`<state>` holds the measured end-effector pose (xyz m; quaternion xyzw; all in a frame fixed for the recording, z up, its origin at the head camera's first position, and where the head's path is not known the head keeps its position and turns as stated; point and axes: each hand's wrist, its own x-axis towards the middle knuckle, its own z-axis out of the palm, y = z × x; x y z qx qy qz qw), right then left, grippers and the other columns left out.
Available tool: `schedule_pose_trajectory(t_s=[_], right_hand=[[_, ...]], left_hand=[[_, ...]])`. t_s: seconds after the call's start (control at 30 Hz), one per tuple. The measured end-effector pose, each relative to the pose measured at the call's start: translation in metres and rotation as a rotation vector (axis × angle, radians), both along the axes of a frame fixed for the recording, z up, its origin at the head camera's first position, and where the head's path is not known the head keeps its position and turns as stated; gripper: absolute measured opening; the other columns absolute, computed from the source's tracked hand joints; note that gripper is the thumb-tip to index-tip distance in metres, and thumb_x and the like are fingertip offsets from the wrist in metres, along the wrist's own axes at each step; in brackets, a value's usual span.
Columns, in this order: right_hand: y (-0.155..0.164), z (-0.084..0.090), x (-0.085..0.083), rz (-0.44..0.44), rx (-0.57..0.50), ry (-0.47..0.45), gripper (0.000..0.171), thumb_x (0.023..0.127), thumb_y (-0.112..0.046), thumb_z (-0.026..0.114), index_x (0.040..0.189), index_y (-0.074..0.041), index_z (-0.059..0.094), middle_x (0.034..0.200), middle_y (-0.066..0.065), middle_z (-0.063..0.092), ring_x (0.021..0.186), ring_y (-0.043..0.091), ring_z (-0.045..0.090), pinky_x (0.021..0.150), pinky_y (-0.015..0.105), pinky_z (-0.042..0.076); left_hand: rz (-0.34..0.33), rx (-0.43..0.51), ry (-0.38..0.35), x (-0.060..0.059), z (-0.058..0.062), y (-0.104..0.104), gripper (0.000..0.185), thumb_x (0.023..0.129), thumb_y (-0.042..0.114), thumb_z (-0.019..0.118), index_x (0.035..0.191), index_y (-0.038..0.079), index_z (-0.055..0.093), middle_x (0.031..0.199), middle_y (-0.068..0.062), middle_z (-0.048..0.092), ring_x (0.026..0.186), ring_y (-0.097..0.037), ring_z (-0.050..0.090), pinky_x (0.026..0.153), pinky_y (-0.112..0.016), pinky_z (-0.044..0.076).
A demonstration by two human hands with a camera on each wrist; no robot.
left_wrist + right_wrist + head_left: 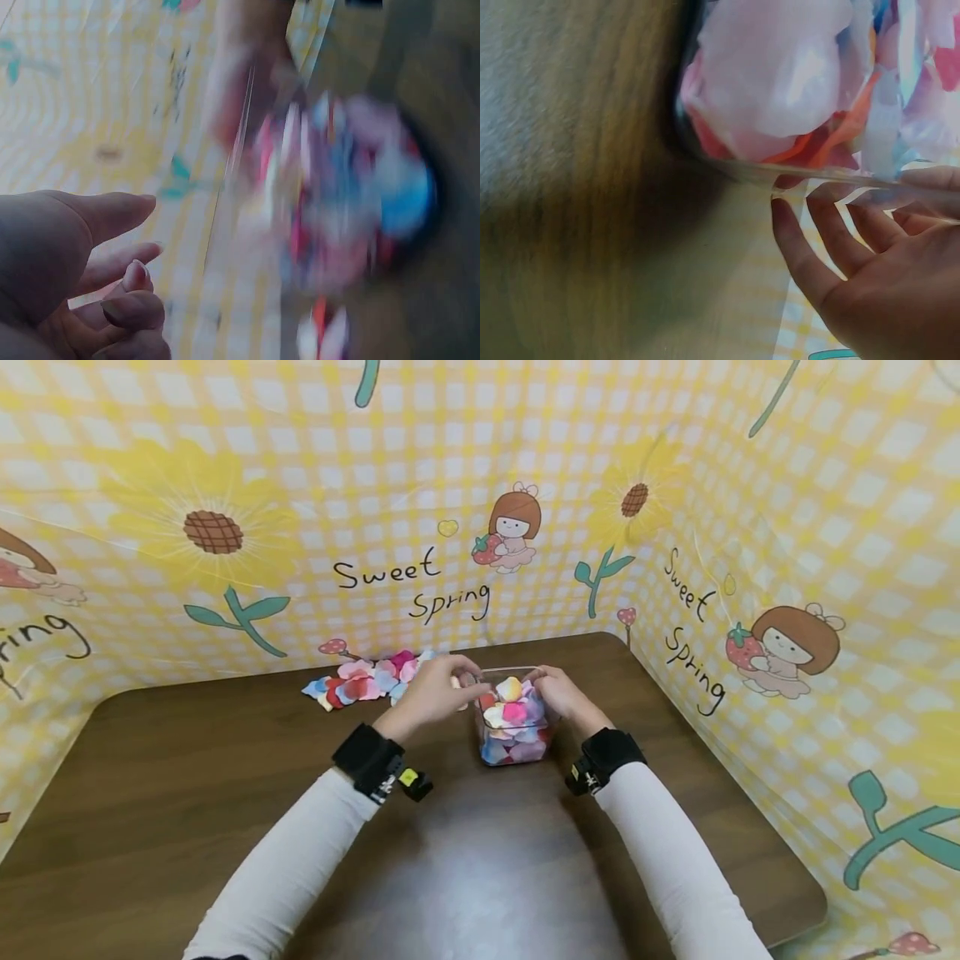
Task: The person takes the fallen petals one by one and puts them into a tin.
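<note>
- My head view is bright and evenly lit; a pale sheen of glare lies on the dark brown wooden worktop (187, 777) between my sleeves.
- The yellow checked backdrop (675, 485) bows at the edges.
- My left wrist view is smeared with motion blur.
- My right wrist view is soft, close and partly shadowed.

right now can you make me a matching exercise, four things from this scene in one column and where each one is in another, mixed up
Things:
1. clear box
2. loose pile of petals
3. left hand
4. right hand

Places:
A. at the box's right rim
B. on the table by the back wall, left of the box
C. on the table between the two hands, full of petals
D. at the box's left rim

Pairs: 1-C, 2-B, 3-D, 4-A
</note>
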<state>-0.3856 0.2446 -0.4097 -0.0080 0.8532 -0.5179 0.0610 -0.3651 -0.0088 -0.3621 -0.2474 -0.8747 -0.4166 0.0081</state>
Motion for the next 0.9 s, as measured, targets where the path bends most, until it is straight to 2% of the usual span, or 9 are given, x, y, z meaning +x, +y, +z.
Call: schedule_pose_trajectory(t_s=[0.07, 0.2, 0.3, 0.4, 0.5, 0.57, 0.63, 0.77, 0.9], right_hand=[[-0.004, -0.001, -0.001, 0.007, -0.002, -0.003, 0.043, 0.085, 0.000, 0.041, 0.124, 0.010, 0.059, 0.128, 0.025, 0.057, 0.113, 0.033, 0.052, 0.094, 0.039, 0.041], [-0.006, -0.002, -0.001, 0.013, 0.002, -0.009, 0.045, 0.087, -0.001, 0.040, 0.126, 0.010, 0.058, 0.130, 0.025, 0.056, 0.113, 0.033, 0.051, 0.095, 0.040, 0.041], [-0.005, -0.002, 0.002, 0.021, 0.009, -0.014, 0.045, 0.088, -0.002, 0.040, 0.127, 0.011, 0.057, 0.131, 0.026, 0.056, 0.115, 0.034, 0.051, 0.096, 0.042, 0.040], [-0.005, 0.000, 0.003, 0.040, 0.024, -0.012, 0.045, 0.088, -0.002, 0.040, 0.128, 0.011, 0.057, 0.132, 0.027, 0.055, 0.117, 0.036, 0.051, 0.099, 0.045, 0.039], [0.001, -0.002, 0.008, 0.053, 0.025, -0.020, 0.045, 0.088, -0.001, 0.040, 0.128, 0.011, 0.056, 0.134, 0.028, 0.054, 0.120, 0.037, 0.050, 0.100, 0.047, 0.038], [0.003, -0.003, 0.010, 0.056, 0.026, -0.027, 0.044, 0.089, -0.001, 0.040, 0.128, 0.011, 0.056, 0.136, 0.028, 0.054, 0.122, 0.038, 0.049, 0.102, 0.049, 0.037], [0.004, -0.003, 0.011, 0.053, 0.019, -0.029, 0.043, 0.090, -0.001, 0.040, 0.128, 0.011, 0.056, 0.136, 0.028, 0.054, 0.122, 0.038, 0.049, 0.102, 0.048, 0.037], [0.002, -0.002, 0.010, 0.045, 0.022, -0.028, 0.044, 0.089, -0.002, 0.040, 0.128, 0.009, 0.056, 0.135, 0.027, 0.054, 0.121, 0.037, 0.048, 0.101, 0.047, 0.036], [-0.001, -0.001, 0.005, 0.038, 0.014, -0.042, 0.045, 0.089, -0.003, 0.040, 0.129, 0.008, 0.056, 0.138, 0.026, 0.053, 0.126, 0.038, 0.046, 0.105, 0.051, 0.034]], left_hand=[[0.086, -0.016, 0.043, -0.004, -0.006, -0.033, 0.033, 0.094, 0.028, 0.075, 0.114, 0.003, 0.073, 0.100, -0.013, 0.068, 0.084, -0.026, 0.061, 0.069, -0.035, 0.046], [0.337, -0.087, 0.072, -0.013, -0.028, -0.103, 0.033, 0.095, 0.028, 0.073, 0.119, 0.005, 0.072, 0.100, -0.014, 0.069, 0.086, -0.029, 0.060, 0.068, -0.037, 0.043], [0.476, -0.122, 0.009, -0.021, -0.050, -0.144, 0.032, 0.096, 0.025, 0.071, 0.122, 0.005, 0.071, 0.095, -0.012, 0.065, 0.082, -0.030, 0.058, 0.062, -0.037, 0.040], [0.550, -0.123, -0.057, -0.029, -0.068, -0.167, 0.035, 0.095, 0.025, 0.073, 0.123, 0.005, 0.071, 0.092, -0.010, 0.063, 0.083, -0.029, 0.057, 0.062, -0.037, 0.039], [0.591, -0.133, -0.093, -0.034, -0.083, -0.167, 0.033, 0.094, 0.027, 0.074, 0.120, 0.007, 0.072, 0.090, -0.009, 0.062, 0.084, -0.030, 0.059, 0.063, -0.039, 0.041], [0.615, -0.154, -0.100, -0.037, -0.087, -0.165, 0.027, 0.094, 0.028, 0.074, 0.114, 0.008, 0.075, 0.090, -0.009, 0.064, 0.086, -0.030, 0.060, 0.065, -0.041, 0.043], [0.603, -0.168, -0.106, -0.039, -0.086, -0.166, 0.022, 0.095, 0.027, 0.072, 0.108, 0.009, 0.077, 0.090, -0.009, 0.065, 0.086, -0.031, 0.060, 0.065, -0.042, 0.043], [0.536, -0.155, -0.111, -0.041, -0.074, -0.171, 0.019, 0.097, 0.024, 0.069, 0.101, 0.008, 0.078, 0.088, -0.010, 0.065, 0.083, -0.030, 0.058, 0.066, -0.040, 0.042], [0.499, -0.134, -0.083, -0.040, -0.054, -0.178, 0.021, 0.099, 0.024, 0.066, 0.101, 0.005, 0.076, 0.084, -0.009, 0.062, 0.077, -0.027, 0.055, 0.061, -0.036, 0.039]])
